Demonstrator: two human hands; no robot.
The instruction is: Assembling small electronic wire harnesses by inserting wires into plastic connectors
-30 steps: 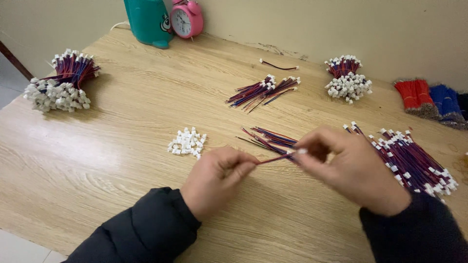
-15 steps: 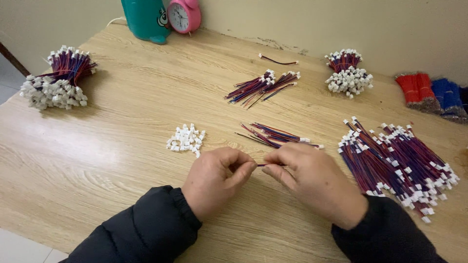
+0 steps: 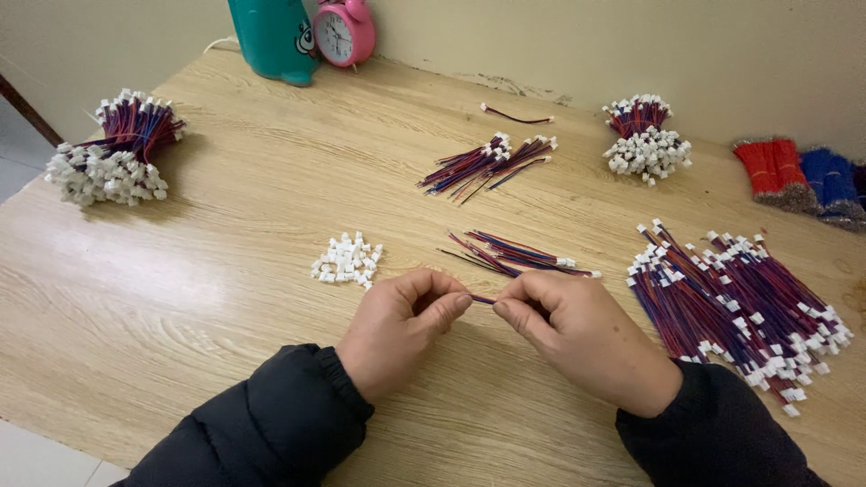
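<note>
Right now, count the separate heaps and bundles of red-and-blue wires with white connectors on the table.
5: a tied bundle at far left, a loose heap at top centre, a bundle at top right, a small heap above the hands, a large heap at right.

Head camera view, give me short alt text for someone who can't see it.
Left hand and right hand pinch a thin red-and-blue wire between them over a light wooden table, with a small pile of white plastic connectors nearby.
</note>
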